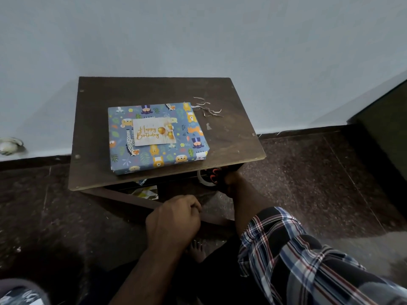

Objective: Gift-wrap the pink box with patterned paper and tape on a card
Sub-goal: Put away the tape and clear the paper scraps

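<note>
The box (154,155), wrapped in blue animal-patterned paper, lies flat on the small dark wooden table (231,137). A pale "Happy Birthday" card (152,133) sits on its top face. My right hand (230,183) is just under the table's front edge, gripping black-and-orange scissors (212,173) together with a clear tape roll (203,179). My left hand (174,219) is lower, in front of the table's bottom shelf, its fingers curled with nothing visible in them. Neither hand touches the box.
Thin paper strips (208,108) lie on the table behind the box's right corner. Patterned paper scraps (146,191) sit on the lower shelf. The table stands against a pale wall, with dark furniture (387,128) at the right.
</note>
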Action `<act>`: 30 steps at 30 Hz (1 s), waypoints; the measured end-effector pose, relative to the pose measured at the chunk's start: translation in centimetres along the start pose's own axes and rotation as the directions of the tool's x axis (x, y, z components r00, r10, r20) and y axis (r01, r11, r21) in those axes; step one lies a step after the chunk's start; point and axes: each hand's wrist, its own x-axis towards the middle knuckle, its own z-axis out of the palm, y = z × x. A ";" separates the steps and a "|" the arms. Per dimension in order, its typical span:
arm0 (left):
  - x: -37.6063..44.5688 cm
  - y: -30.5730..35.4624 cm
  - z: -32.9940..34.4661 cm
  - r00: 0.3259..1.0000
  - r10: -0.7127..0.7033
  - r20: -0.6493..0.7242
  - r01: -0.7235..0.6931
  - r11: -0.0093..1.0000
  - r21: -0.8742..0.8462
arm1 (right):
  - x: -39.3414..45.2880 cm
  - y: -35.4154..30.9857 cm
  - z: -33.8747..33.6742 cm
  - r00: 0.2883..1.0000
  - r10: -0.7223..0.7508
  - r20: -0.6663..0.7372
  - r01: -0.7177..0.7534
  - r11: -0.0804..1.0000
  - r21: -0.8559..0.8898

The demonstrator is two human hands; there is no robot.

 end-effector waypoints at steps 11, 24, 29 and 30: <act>0.0 -0.1 0.2 1.000 -0.002 0.009 0.002 1.000 -0.025 | -0.1 -0.1 0.5 0.997 -0.036 0.067 0.026 0.989 0.144; -0.1 -0.2 1.1 0.999 0.032 -0.043 -0.033 0.999 -0.019 | -6.0 0.0 -1.4 0.994 0.022 0.110 0.054 0.766 -0.641; -1.7 -0.8 1.6 0.992 0.117 -0.045 -0.117 0.993 0.014 | -11.4 0.9 -4.9 0.990 -0.096 0.107 0.139 0.437 -0.889; -2.4 -0.9 1.8 0.989 0.142 -0.038 -0.141 0.989 0.039 | -12.6 1.0 -6.1 0.990 -0.130 0.060 0.112 0.445 -0.888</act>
